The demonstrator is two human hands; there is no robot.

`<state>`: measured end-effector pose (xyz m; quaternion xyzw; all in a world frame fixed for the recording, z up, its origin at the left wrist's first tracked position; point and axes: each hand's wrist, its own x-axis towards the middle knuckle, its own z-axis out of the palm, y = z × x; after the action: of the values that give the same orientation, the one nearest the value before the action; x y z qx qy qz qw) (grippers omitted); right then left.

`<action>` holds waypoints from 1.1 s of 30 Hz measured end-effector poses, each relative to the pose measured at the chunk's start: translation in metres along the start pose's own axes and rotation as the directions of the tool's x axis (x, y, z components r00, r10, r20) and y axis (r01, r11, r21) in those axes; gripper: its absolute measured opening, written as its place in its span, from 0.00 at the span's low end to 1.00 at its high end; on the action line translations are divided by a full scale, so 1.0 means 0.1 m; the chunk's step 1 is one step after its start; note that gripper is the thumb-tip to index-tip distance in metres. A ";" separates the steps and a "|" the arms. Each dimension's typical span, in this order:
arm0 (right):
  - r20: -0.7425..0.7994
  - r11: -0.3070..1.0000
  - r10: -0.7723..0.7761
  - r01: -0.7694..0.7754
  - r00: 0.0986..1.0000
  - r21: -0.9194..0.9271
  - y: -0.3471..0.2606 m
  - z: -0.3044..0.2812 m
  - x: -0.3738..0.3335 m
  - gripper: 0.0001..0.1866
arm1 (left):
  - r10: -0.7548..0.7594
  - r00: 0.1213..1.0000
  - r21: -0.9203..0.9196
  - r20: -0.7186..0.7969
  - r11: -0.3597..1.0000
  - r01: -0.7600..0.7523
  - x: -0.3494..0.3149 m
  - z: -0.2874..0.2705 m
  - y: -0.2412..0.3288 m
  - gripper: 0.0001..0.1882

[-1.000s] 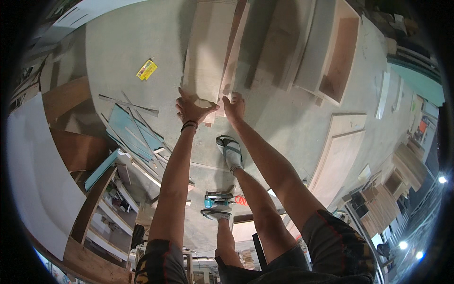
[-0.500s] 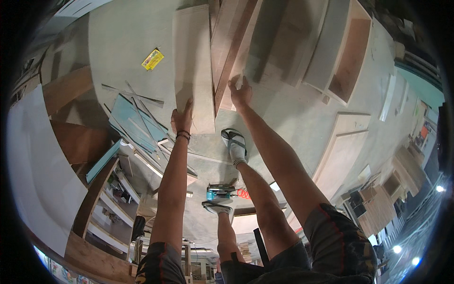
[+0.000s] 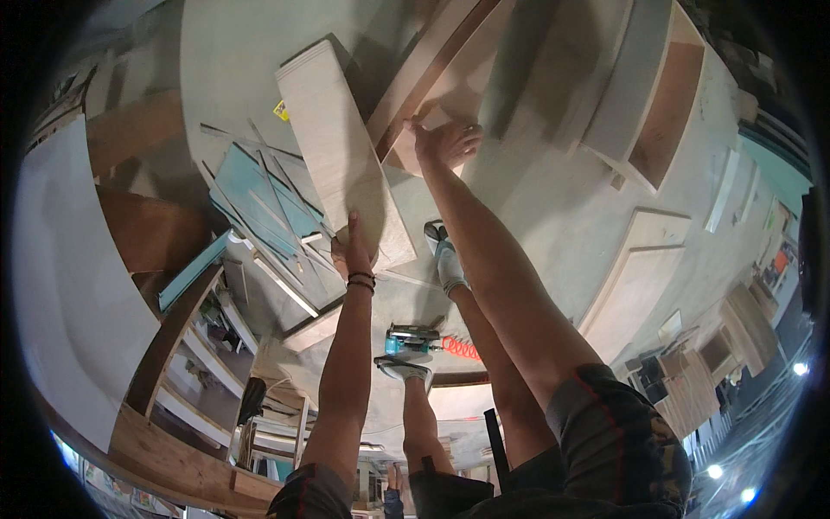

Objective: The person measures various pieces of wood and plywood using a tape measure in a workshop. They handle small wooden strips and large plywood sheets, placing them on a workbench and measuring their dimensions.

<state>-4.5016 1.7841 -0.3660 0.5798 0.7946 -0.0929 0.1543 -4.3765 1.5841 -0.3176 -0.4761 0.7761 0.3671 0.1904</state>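
My left hand (image 3: 353, 249) grips the near end of a long, pale wooden board (image 3: 333, 130), its thumb on the upper face. The board slants away to the far left. To its right, my right hand (image 3: 445, 144) spreads over the near end of a wooden panel with a raised edge strip (image 3: 424, 65). Its thumb reaches to that strip and its fingers point right, apart from the thumb. I cannot see whether its palm presses on the panel.
A teal nail gun (image 3: 411, 339) with a red coiled hose lies by my foot. Left are thin strips on a blue-green sheet (image 3: 268, 195) and a yellow packet (image 3: 281, 110), partly covered. An open wooden box (image 3: 666, 112) and stacked panels (image 3: 635, 268) are at right.
The pale board has swung left at its far end, away from the edged panel, and now partly covers the yellow packet. My right hand's fingers have spread out to the right.
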 end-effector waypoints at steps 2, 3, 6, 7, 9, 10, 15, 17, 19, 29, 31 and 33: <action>0.133 1.000 -0.002 0.000 0.991 0.015 -0.09 -0.21 -0.09 0.68 | -0.044 0.998 0.006 -0.039 0.999 0.044 -0.13 -0.14 0.03 0.45; 0.148 0.999 -0.011 0.003 0.989 0.050 -0.10 -0.23 -0.10 0.63 | -0.053 0.996 0.011 -0.067 0.998 0.054 -0.10 -0.16 -0.03 0.45; 0.192 0.967 -0.057 0.007 0.980 0.253 -0.09 -0.24 -0.07 0.49 | -0.056 0.996 -0.002 -0.076 0.998 0.056 -0.04 -0.17 -0.14 0.47; 0.207 0.926 -0.089 0.005 0.974 0.379 -0.04 -0.18 -0.03 0.44 | -0.053 0.997 -0.010 -0.061 0.999 0.053 -0.05 -0.17 -0.13 0.48; 0.136 0.872 -0.134 0.051 0.982 0.488 -0.03 -0.09 -0.04 0.25 | -0.053 0.997 0.044 -0.059 0.997 0.056 -0.04 -0.19 -0.06 0.49; 0.113 0.850 -0.140 0.061 0.984 0.524 -0.02 -0.09 -0.04 0.24 | -0.053 0.997 0.070 -0.058 0.996 0.057 -0.03 -0.20 -0.02 0.49; -0.149 0.748 -0.153 0.213 0.977 0.629 0.46 -0.18 0.11 0.15 | -0.004 1.000 0.027 -0.020 1.000 0.005 0.11 -0.23 -0.10 0.51; -0.319 0.615 -0.241 0.398 0.917 0.681 0.82 -0.34 0.05 0.16 | -0.001 1.000 0.014 -0.025 1.000 0.002 0.17 -0.20 -0.16 0.50; -0.126 0.700 -0.290 0.300 0.949 0.648 1.12 -0.86 -0.22 0.21 | -0.046 0.998 0.097 -0.045 0.994 0.050 0.16 -0.22 -0.13 0.49; -0.059 0.509 -0.741 0.617 0.669 0.600 0.97 -0.62 -0.85 0.18 | 0.183 0.952 -0.319 0.246 0.943 -0.099 0.02 -0.08 -0.06 0.45; 0.080 0.589 -0.743 0.593 0.664 0.549 0.90 -0.44 -0.87 0.20 | 0.216 0.897 -0.112 0.387 0.976 -0.187 0.10 -0.09 -0.08 0.44; 0.076 0.669 -0.706 0.628 0.704 0.398 0.87 -0.28 -0.77 0.27 | 0.143 0.933 -0.077 0.331 0.989 -0.125 0.17 -0.08 -0.14 0.43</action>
<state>-4.4008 1.7515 -0.3094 0.2494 0.9003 -0.3443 0.0941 -4.3723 1.5638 -0.3288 -0.3576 0.7525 0.4762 0.2812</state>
